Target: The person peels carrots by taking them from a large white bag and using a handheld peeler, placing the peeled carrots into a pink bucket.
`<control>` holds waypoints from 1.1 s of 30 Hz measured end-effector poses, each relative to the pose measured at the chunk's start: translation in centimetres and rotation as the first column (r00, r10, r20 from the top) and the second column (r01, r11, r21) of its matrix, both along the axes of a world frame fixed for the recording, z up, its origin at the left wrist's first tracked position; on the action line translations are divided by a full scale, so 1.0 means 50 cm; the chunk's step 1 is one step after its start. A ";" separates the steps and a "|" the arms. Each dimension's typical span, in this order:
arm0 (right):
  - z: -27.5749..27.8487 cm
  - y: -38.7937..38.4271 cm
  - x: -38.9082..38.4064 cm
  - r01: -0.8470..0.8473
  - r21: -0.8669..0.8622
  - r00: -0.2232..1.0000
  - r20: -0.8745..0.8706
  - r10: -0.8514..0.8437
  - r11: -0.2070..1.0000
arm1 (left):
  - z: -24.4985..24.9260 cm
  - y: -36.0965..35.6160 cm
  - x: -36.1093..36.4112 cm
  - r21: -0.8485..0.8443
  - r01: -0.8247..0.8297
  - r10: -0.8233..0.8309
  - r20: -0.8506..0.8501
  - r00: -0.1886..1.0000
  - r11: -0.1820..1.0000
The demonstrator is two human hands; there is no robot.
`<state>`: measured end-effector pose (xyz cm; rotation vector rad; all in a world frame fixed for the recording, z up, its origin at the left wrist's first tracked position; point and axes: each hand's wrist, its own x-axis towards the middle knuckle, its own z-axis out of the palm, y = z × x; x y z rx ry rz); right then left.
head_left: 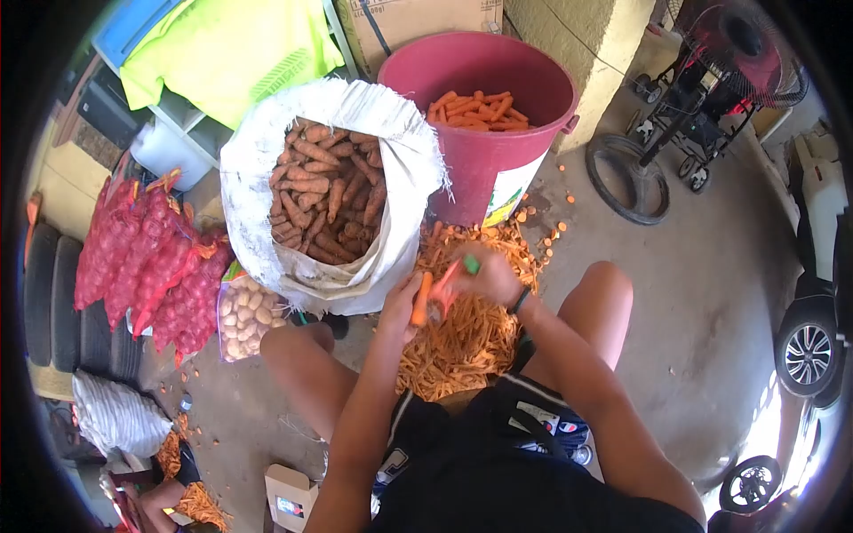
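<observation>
My left hand [400,304] is closed around a carrot [422,298], its bright orange side showing. My right hand [496,277] grips a peeler [447,287] with a reddish-orange body and a green end, held right beside the carrot. Below both hands, a big heap of carrot peelings [471,342] covers the floor between my knees. Unpeeled, dirt-stained carrots [329,186] fill an open white woven sack [253,191] in front of my left hand. Behind the heap stands a dark red bin [471,173] with peeled carrots [477,111] inside.
Red mesh bags of onions [147,249] and a clear bag of potatoes [247,313] lie to the left, near stacked tyres [67,302]. A pedestal fan [742,44] stands at the back right. At lower left, another person's leg [158,502] shows beside more peelings [203,505].
</observation>
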<state>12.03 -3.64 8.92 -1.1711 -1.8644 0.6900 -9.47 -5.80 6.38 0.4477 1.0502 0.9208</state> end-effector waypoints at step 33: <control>-0.007 0.041 0.044 0.347 0.147 0.913 0.171 -0.370 0.926 | -0.008 -0.018 -0.017 0.074 0.104 -0.100 -0.057 0.993 0.992</control>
